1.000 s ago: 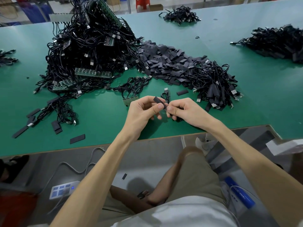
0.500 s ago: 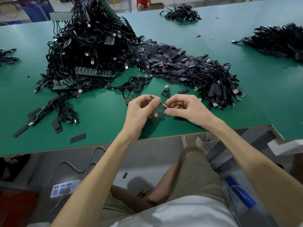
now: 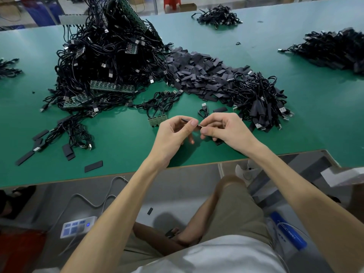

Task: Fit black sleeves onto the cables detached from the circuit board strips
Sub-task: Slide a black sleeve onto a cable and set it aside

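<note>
The green table (image 3: 307, 123) is thick with work. A tall heap of black cables (image 3: 102, 56) rises at the far left, with circuit board strips (image 3: 112, 87) poking out of it. Beside it spreads a drift of loose black sleeves (image 3: 199, 75), and to the right of that lies a mound of cables already sleeved (image 3: 260, 101). Smaller bundles sit at the far edge (image 3: 218, 15) and the far right (image 3: 334, 48). A short board strip (image 3: 157, 120) and a single coiled cable (image 3: 203, 111) lie just beyond the hands, and stray sleeves (image 3: 93, 166) dot the near left. Down on the grey floor there's a white power strip (image 3: 77, 228). The person sits with both forearms reaching over the table's near edge and the hands meeting just above it. The left hand (image 3: 171, 136) pinches a black sleeve (image 3: 186, 120), seen edge-on, between thumb and forefinger, with the other fingers curled under. The right hand (image 3: 226, 129) pinches the pale tip of a cable (image 3: 200, 126) in the same way, right at the sleeve's mouth. The rest of that cable is hidden beneath the palm.
</note>
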Tool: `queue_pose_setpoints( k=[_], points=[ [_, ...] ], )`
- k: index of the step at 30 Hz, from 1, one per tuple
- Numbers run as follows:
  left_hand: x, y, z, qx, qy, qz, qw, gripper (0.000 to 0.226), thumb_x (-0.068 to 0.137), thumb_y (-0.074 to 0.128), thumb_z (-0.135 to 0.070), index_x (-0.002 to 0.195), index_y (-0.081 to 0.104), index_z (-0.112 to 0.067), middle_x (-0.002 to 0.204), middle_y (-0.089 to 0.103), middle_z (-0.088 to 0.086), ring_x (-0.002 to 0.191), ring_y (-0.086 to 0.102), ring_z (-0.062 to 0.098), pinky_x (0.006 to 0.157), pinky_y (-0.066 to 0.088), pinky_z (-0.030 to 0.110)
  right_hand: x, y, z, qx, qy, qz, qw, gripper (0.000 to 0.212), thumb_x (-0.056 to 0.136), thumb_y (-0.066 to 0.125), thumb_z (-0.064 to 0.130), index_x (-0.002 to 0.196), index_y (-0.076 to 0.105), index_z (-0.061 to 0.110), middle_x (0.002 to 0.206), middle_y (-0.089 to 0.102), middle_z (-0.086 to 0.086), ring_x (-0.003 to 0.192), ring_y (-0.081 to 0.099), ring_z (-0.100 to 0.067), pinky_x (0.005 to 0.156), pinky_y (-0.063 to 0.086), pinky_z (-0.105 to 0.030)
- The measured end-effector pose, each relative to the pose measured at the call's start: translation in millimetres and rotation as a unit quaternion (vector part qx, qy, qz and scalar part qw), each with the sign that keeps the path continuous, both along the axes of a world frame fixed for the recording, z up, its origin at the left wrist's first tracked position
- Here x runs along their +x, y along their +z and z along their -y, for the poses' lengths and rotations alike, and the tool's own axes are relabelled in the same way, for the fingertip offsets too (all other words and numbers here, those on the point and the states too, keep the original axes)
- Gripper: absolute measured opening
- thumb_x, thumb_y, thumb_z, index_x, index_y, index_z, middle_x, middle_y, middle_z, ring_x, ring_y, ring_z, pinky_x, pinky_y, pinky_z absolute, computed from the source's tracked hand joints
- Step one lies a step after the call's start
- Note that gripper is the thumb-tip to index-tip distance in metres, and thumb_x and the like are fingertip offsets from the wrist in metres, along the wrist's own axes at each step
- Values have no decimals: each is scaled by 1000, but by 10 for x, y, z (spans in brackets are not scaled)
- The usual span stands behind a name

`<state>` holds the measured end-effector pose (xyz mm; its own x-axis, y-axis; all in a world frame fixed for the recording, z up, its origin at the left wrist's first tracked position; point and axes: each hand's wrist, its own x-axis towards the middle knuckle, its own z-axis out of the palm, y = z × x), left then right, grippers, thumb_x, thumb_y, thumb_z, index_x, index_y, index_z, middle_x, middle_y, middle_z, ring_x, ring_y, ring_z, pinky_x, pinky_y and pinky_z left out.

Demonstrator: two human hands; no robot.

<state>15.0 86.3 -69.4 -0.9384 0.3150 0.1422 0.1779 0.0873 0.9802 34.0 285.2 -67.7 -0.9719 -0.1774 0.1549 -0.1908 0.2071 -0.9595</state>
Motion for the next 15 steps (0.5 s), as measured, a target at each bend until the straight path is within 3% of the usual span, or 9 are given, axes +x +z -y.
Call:
queue_pose_setpoints(
  k=[3, 6, 10, 12, 15],
  points=[
    [5, 11, -31, -38, 17, -7, 999, 36, 106, 50, -38, 93, 73, -13, 81, 75, 3, 53, 59, 13, 56, 40, 18, 0, 6, -1, -13, -7, 5, 1000, 6, 91, 76, 12, 95, 71, 13, 77, 77, -8, 72, 70, -18, 58, 52, -21],
    [24, 21, -64, -91, 42, -21, 995, 48, 108, 43, -44, 83, 67, -11, 66, 69, 9, 50, 55, 15, 58, 41, 25, 1, 0, -7, -24, -14, 2, 1000, 6, 90, 77, 12, 92, 71, 13, 76, 77, -8, 69, 69, -19, 57, 51, -20],
    [53, 47, -97, -131, 44, -24, 990, 44, 108, 43, -43, 75, 60, -18, 54, 59, -8, 47, 49, 11, 52, 37, 21, -5, -9, -18, -33, -27, -5, 999, 11, 87, 79, 11, 86, 71, 18, 76, 77, -10, 70, 68, -36, 56, 51, -21],
    [62, 68, -99, -142, 22, -24, 989, 40, 107, 46, -41, 74, 57, -22, 58, 59, -11, 47, 47, 11, 52, 38, 24, -8, -18, -21, -25, -29, -3, 999, 12, 87, 80, 11, 85, 71, 18, 76, 77, -9, 67, 65, -32, 55, 51, -23],
    [57, 86, -84, -154, 0, -31, 988, 39, 107, 47, -40, 78, 57, -16, 67, 60, -2, 49, 47, 13, 53, 39, 28, -16, -30, -20, -7, -30, -3, 1000, 13, 85, 81, 10, 85, 70, 16, 74, 76, -6, 60, 62, -18, 55, 51, -24]
  ],
)
